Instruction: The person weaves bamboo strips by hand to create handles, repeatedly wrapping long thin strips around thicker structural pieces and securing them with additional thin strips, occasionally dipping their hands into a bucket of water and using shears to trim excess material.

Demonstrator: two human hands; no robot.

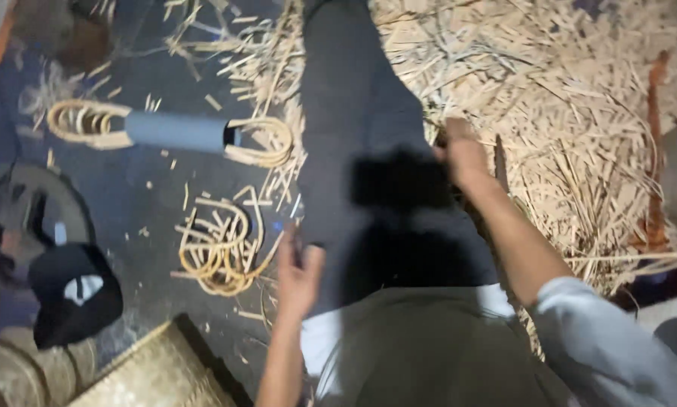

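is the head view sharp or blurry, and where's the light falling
Head view: soft all over, with motion blur smearing the left hand and right hand. Light falls brightest on the straw pile at right; the floor at left is dim, and a dark shadow crosses the leg.

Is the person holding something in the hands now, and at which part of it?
It cannot be told with certainty. The right hand seems closed near a thin dark strip above the cane shavings; blur hides the hold. The left hand shows nothing clearly.
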